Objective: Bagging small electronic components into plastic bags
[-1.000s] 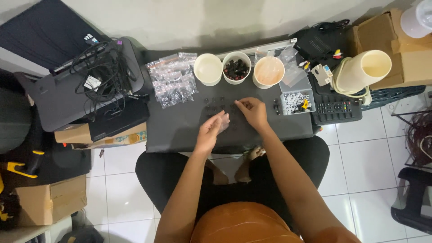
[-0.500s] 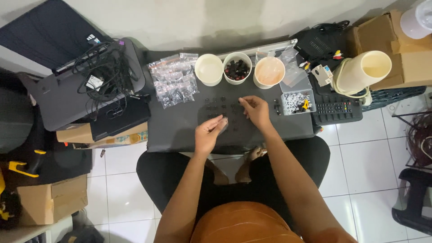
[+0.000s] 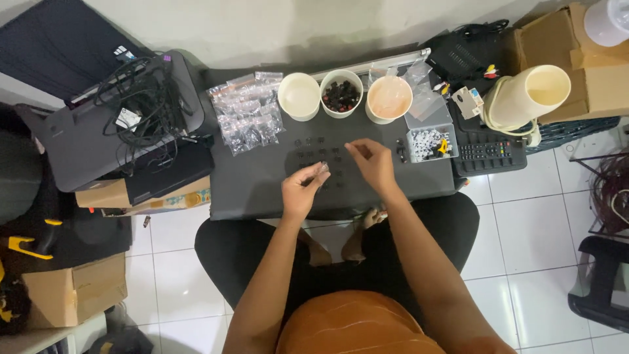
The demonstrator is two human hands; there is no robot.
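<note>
Near the centre of the dark grey tabletop point(image 3: 262, 190), the left hand point(image 3: 303, 190) pinches a small clear packet point(image 3: 322, 168) between thumb and forefinger, lifted just off the surface, seemingly so it can be filled or sealed. At two o'clock from it, the right hand point(image 3: 372, 164) hovers with its fingertips drawn together; whether they grip one of the small dark pieces point(image 3: 314, 152) is too small to tell. Those pieces lie in loose rows between and above the hands, apparently spread out so each can be picked up singly. At twelve o'clock stand three pale cups in a row: an empty-looking one point(image 3: 299, 96), one point(image 3: 341, 94) full of dark bits, and a pinkish one point(image 3: 389, 99), all within easy reach. At ten o'clock a heap of small clear filled bags point(image 3: 247, 115) lies to the side, likely finished ones. At three o'clock sits a shallow grey tray point(image 3: 429, 142) of white bits, with a black remote point(image 3: 491, 153) just beyond it. Brown cardboard boxes point(image 3: 606, 72), plain-sided, sit at the far two o'clock corner.
</note>
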